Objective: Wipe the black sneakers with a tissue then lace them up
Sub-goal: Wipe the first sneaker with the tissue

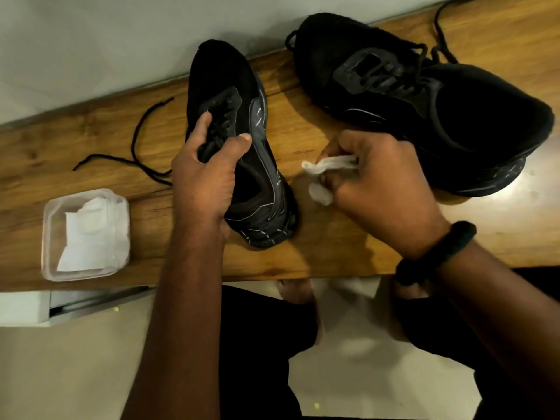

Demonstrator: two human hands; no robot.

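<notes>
Two black sneakers lie on a wooden bench (333,253) set against a pale wall.

1. First sneaker (218,74): it sits left of centre, toe toward the wall and heel near the front edge. It is tipped so that the grey side of its sole faces right.
2. Left hand (209,171): it grips this sneaker across the lace area. The fingers curl over the far side and the thumb presses on the near side of the upper.
3. Loose lace (141,137): one black lace trails from under the left hand and lies in a curve on the wood to the left of the shoe.
4. Right hand (378,183): its fingers are curled tightly round a crumpled white tissue (330,166), which sticks out toward the first sneaker. The tissue is near the sole side but apart from it. Whether it touches the wood is unclear from this angle. A dark wristband (436,253) sits on this wrist.
5. Second sneaker (439,116): it rests on its sole behind the right hand, toe toward the wall, with laces threaded through the eyelets.
6. Clear plastic tub (48,225): it stands near the bench's front left edge and holds folded white tissues (91,237).
</notes>
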